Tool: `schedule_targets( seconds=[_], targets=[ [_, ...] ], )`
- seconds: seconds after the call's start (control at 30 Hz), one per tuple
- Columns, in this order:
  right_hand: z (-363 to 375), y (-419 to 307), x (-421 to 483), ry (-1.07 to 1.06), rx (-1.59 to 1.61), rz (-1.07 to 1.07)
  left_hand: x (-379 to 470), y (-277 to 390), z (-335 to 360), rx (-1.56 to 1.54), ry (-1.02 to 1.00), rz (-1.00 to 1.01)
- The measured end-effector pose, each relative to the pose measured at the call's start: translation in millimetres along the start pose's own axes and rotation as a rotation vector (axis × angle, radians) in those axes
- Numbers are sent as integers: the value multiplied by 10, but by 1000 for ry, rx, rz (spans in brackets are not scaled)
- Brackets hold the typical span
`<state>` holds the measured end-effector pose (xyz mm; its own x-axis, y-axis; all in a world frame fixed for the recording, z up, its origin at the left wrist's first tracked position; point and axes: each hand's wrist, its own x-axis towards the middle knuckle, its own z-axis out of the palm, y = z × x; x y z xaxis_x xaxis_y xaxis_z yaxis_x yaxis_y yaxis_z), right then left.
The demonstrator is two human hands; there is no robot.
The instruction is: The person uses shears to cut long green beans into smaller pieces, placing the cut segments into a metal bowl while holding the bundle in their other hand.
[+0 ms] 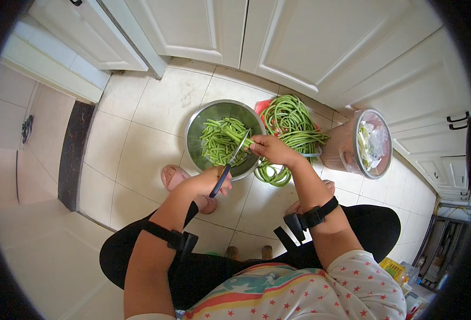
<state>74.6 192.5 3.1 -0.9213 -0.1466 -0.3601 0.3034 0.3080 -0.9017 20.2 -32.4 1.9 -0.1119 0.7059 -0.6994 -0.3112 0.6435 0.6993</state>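
In my left hand (213,181) is a pair of scissors (219,182) with a dark blue handle, the metal blades slanting up across a bunch of green beans (234,134). My right hand (270,149) grips that bunch from the right, over the rim of a stainless steel basin (195,158). Short cut bean pieces (215,150) cover much of the basin's bottom. Right of the basin, a heap of long uncut yardlong beans (285,116) lies on a red plastic bag (262,106), and some loop onto the floor below my right wrist.
A lined waste bin (339,148) with scraps and plastic stands right of the beans. White cabinet doors (291,48) rise behind. My sandalled foot (175,178) is close to the basin on the tiled floor (139,148). A dark door sill (75,156) lies left.
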Motion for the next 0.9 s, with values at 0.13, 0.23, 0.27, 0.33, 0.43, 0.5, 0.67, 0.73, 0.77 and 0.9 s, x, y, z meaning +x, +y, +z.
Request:
schedule_targets(
  seconds=[0.13,0.23,0.27,0.33,0.43,0.5,0.67,0.73,0.77,0.9],
  targets=[
    [37,63,39,-11,-60,51,41,-24,54,-73,4,-9],
    [83,118,96,-26,-97,55,101,-127,79,-179,-10,-64],
    [119,179,129,-29,-96,52,116,-178,85,-240,-20,-80],
    [145,294,149,39,-246,-41,121,-147,136,-265,-25,-79],
    [194,336,198,22,-275,16,102,-188,141,-315,-22,-76],
    [210,350,217,25,-303,-5,83,-197,145,-336,-25,-67],
    [238,402,262,23,-425,-54,100,-217,175,-491,-4,-38],
    [255,377,254,33,-411,-55,127,-196,159,-492,116,22],
    [245,367,236,34,-412,-53,150,-177,148,-490,237,82],
    [275,51,117,-114,-83,24,180,-4,150,-454,603,205]
  ],
)
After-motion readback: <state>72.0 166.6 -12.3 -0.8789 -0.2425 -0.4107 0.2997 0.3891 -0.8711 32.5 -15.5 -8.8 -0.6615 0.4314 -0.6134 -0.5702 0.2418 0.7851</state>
